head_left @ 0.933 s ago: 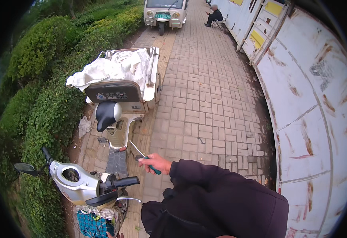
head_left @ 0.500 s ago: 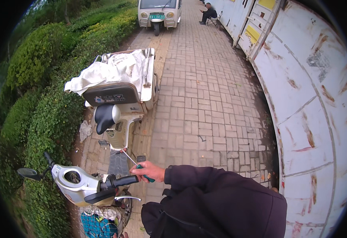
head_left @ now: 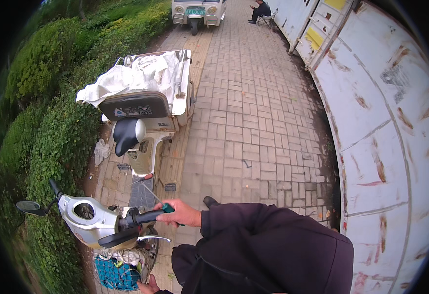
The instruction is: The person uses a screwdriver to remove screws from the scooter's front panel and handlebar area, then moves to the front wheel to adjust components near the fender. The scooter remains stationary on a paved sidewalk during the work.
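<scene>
My right hand [head_left: 182, 213] is closed on a screwdriver with a dark green handle [head_left: 167, 208], its thin metal shaft slanting up toward the footboard. This hand is beside the black handlebar grip [head_left: 148, 216] of a silver three-wheeled scooter [head_left: 79, 225]; whether it touches the grip is unclear. My left hand [head_left: 148, 285], partly cut off by the lower edge, has its fingers stretched out next to the wire basket [head_left: 97, 281]. Inside the basket lie a blue-green cloth [head_left: 111, 273] and whitish items. A small red-handled thing [head_left: 148, 176] lies on the footboard [head_left: 141, 193].
White sheeting [head_left: 141, 73] covers the scooter's cargo bed behind the black saddle [head_left: 126, 135]. A hedge [head_left: 62, 152] runs along the left and a rusty white metal wall [head_left: 376, 161] along the right. Farther off are a white three-wheeled vehicle [head_left: 197, 11] and a seated person [head_left: 261, 11].
My right hand with the screwdriver has shifted slightly left, over the end of the handlebar grip. More of my left hand shows beside the basket. The view has tilted a little.
</scene>
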Motion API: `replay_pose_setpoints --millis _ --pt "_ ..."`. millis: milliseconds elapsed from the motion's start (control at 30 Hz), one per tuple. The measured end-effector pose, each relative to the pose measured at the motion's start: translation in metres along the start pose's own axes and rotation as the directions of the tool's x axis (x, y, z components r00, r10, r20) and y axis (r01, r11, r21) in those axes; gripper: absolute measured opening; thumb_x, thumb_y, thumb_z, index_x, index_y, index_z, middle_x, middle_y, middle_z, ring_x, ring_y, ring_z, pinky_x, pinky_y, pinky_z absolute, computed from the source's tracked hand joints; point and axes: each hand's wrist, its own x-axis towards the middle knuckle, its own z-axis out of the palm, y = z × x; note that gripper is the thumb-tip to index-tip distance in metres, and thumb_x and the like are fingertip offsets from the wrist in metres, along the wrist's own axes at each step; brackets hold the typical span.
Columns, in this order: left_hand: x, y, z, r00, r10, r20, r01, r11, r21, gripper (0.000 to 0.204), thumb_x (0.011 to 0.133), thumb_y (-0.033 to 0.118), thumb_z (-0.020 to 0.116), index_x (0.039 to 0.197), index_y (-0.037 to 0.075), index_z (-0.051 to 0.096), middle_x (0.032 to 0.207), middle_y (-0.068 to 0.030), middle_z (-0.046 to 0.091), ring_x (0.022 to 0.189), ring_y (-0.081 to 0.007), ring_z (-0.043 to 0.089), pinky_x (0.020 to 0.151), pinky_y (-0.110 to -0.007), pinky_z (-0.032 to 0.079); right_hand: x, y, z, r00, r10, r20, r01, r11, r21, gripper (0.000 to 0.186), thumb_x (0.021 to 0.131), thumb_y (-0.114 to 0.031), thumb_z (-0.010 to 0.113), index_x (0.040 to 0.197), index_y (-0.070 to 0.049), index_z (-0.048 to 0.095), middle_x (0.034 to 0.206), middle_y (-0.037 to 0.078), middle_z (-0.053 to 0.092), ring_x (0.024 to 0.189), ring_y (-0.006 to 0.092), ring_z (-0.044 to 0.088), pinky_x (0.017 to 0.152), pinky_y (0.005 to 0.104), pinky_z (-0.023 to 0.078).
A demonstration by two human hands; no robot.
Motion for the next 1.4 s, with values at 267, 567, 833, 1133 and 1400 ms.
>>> replay_pose_setpoints --millis 267,567,833,1133,1400 --pt "-0.010 -0.012 0.005 0.997 0.053 -0.051 -0.055 0.998 -0.039 0.041 0.102 0.012 0.036 0.135 -0.012 0.040 0.137 -0.0278 0.052 0.120 -0.0470 0.061 0.100 -0.059 0.058 0.004 0.012 0.009 0.987 -0.013 -0.161 0.012 1.000 -0.009 0.034 0.091 -0.014 0.077 0.117 0.005 0.066 0.073 0.005 0.063 0.053 0.0093 0.056 0.049 0.0242 0.045" --pt "-0.042 0.014 0.039 0.976 0.165 -0.144 -0.163 0.986 0.024 0.043 0.096 0.000 0.036 0.138 -0.004 0.040 0.130 -0.0279 0.056 0.100 -0.0482 0.070 0.076 -0.057 0.067 0.012 0.003 0.003 0.978 -0.002 -0.206 -0.008 0.999 -0.048 0.017 0.092 -0.011 0.075 0.102 -0.002 0.065 0.072 0.007 0.063 0.055 0.0152 0.057 0.052 0.0273 0.046" --pt "-0.036 0.019 0.033 0.977 0.177 -0.116 -0.174 0.984 0.029 0.042 0.093 -0.002 0.035 0.134 -0.007 0.044 0.124 -0.0274 0.060 0.098 -0.0469 0.071 0.074 -0.055 0.068 0.017 0.005 -0.007 0.977 -0.027 -0.212 0.005 0.995 -0.104 0.017 0.094 -0.012 0.071 0.107 -0.003 0.063 0.072 0.005 0.058 0.052 0.0136 0.051 0.050 0.0279 0.043" --pt "-0.030 0.023 0.025 0.990 0.104 -0.097 -0.094 0.990 0.104 0.037 0.101 0.003 0.033 0.133 -0.014 0.039 0.128 -0.0329 0.056 0.103 -0.0515 0.068 0.084 -0.058 0.066 0.017 0.002 -0.009 0.985 -0.002 -0.171 -0.020 0.992 -0.125 0.018 0.097 -0.012 0.070 0.111 -0.005 0.062 0.074 0.006 0.058 0.053 0.0137 0.049 0.050 0.0281 0.041" --pt "-0.037 0.021 0.025 0.995 -0.028 -0.094 0.033 0.998 0.053 0.039 0.103 0.010 0.041 0.135 -0.010 0.039 0.130 -0.0295 0.056 0.107 -0.0475 0.068 0.089 -0.054 0.064 0.010 -0.009 -0.005 0.991 0.044 -0.126 -0.070 0.976 -0.205 0.021 0.099 -0.020 0.070 0.110 -0.003 0.062 0.078 0.007 0.062 0.053 0.0127 0.051 0.051 0.0268 0.043"
